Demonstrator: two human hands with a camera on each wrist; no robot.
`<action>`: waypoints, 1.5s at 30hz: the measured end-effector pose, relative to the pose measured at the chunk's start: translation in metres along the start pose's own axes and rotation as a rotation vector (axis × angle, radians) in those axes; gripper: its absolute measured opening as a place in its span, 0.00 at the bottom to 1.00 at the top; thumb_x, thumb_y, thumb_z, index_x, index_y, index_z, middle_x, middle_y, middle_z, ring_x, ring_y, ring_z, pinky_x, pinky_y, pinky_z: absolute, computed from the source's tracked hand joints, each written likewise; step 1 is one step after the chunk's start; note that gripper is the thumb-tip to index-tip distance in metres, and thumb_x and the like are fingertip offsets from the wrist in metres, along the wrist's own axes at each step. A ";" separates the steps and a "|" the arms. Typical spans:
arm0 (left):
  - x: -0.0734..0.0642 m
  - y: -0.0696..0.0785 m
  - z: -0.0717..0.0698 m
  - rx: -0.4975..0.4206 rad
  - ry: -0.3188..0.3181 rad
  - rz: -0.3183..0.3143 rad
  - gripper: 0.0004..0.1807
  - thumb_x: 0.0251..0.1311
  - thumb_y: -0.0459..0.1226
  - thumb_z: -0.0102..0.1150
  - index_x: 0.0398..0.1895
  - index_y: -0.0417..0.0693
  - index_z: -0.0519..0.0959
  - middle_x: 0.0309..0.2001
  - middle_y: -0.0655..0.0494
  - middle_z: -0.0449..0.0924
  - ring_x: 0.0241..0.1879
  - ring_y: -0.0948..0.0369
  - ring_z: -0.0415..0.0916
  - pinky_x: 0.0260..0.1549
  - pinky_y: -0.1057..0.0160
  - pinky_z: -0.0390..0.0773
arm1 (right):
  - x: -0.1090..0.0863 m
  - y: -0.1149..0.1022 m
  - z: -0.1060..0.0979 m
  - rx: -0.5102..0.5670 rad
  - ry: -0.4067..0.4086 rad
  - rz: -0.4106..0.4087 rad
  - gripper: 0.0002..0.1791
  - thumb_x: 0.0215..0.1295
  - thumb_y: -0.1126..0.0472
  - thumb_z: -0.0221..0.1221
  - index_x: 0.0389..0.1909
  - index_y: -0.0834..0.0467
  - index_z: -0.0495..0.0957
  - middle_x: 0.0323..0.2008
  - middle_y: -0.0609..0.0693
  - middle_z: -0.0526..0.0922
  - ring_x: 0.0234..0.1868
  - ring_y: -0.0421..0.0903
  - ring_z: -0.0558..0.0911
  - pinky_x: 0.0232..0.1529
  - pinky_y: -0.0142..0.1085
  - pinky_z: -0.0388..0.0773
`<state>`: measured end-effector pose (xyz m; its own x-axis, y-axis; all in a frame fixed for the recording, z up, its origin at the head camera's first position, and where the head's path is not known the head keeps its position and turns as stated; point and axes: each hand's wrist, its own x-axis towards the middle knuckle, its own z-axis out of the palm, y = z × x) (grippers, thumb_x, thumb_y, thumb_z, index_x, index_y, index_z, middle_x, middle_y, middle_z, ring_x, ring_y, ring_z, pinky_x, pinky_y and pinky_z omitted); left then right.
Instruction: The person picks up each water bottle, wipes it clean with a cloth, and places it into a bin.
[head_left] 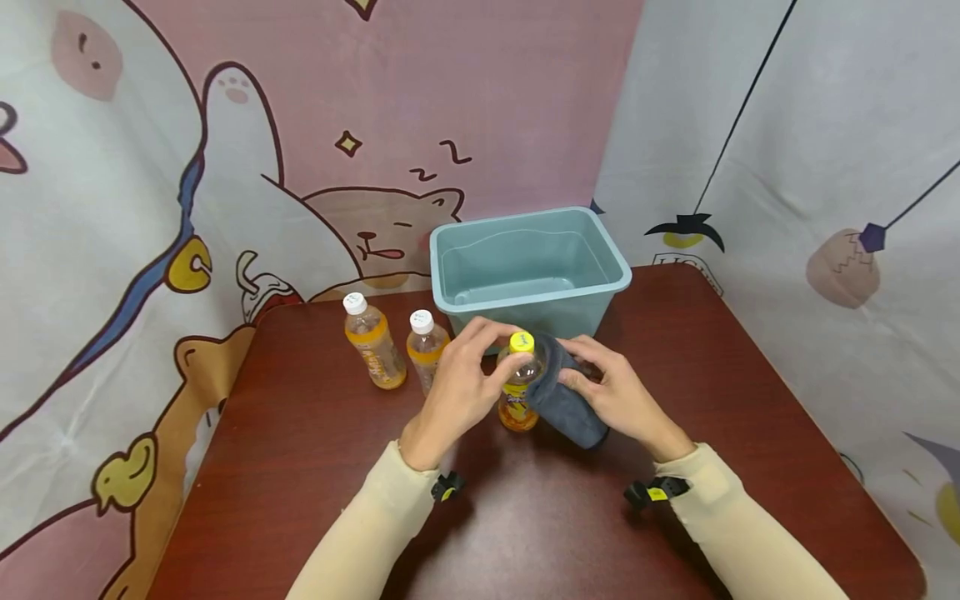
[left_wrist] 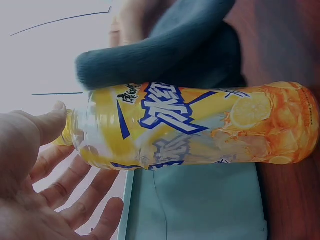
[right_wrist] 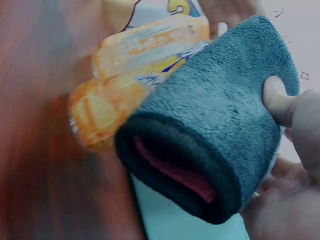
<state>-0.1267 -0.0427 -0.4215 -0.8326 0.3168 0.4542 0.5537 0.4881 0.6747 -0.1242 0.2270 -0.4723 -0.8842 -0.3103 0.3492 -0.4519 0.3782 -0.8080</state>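
Note:
A clear bottle with a yellow label (head_left: 516, 410) and yellow cap (head_left: 522, 342) stands upright on the table. My left hand (head_left: 465, 379) holds it by the cap, thumb and index finger on either side; in the left wrist view the other fingers spread loosely behind the neck. My right hand (head_left: 626, 400) grips a dark grey fuzzy cloth (head_left: 567, 406), thumb on the near face and fingers behind. The cloth is folded into a tube-like shape, with pinkish red showing inside its open end in the right wrist view. It lies against the bottle's right side and covers part of the label.
Two white-capped bottles of orange drink stand to the left, one farther out (head_left: 378, 354) and one (head_left: 426, 346) partly behind my left hand. A light teal plastic bin (head_left: 532, 304) sits behind my hands at the table's back edge. Patterned cloth walls surround the brown table (head_left: 300, 500).

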 end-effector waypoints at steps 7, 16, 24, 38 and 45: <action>-0.001 0.000 0.002 0.024 0.005 0.004 0.19 0.77 0.46 0.78 0.65 0.51 0.89 0.56 0.52 0.87 0.55 0.52 0.89 0.56 0.47 0.91 | 0.007 -0.015 -0.001 0.041 0.061 -0.049 0.27 0.80 0.70 0.71 0.77 0.56 0.85 0.60 0.51 0.87 0.51 0.35 0.87 0.49 0.25 0.84; -0.001 -0.001 0.001 0.023 0.014 0.010 0.18 0.78 0.46 0.77 0.64 0.50 0.89 0.55 0.52 0.87 0.55 0.52 0.89 0.57 0.46 0.91 | 0.015 -0.025 0.000 -0.121 0.059 -0.117 0.25 0.75 0.70 0.75 0.70 0.60 0.89 0.57 0.51 0.88 0.43 0.37 0.81 0.42 0.26 0.78; -0.002 -0.002 0.002 0.043 0.014 0.007 0.19 0.78 0.47 0.77 0.65 0.52 0.90 0.56 0.54 0.87 0.54 0.55 0.88 0.54 0.50 0.91 | 0.013 -0.027 -0.002 -0.157 0.033 -0.107 0.23 0.75 0.68 0.76 0.68 0.58 0.91 0.56 0.50 0.89 0.42 0.39 0.82 0.42 0.28 0.79; -0.001 -0.001 0.002 0.019 0.009 0.001 0.19 0.78 0.48 0.77 0.65 0.52 0.90 0.56 0.53 0.87 0.54 0.54 0.88 0.55 0.43 0.91 | 0.012 -0.021 -0.005 -0.164 0.005 -0.070 0.21 0.75 0.69 0.76 0.66 0.59 0.91 0.55 0.51 0.89 0.43 0.40 0.80 0.42 0.28 0.77; -0.001 0.001 0.001 0.038 0.009 -0.008 0.19 0.78 0.48 0.77 0.64 0.53 0.90 0.56 0.55 0.87 0.52 0.56 0.87 0.52 0.52 0.88 | 0.006 0.003 0.001 -0.205 -0.087 -0.033 0.19 0.76 0.68 0.75 0.65 0.56 0.92 0.52 0.48 0.90 0.41 0.40 0.79 0.40 0.31 0.77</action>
<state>-0.1254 -0.0418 -0.4225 -0.8368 0.3052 0.4544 0.5462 0.5212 0.6557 -0.1307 0.2256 -0.4729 -0.8588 -0.3962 0.3249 -0.5032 0.5329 -0.6803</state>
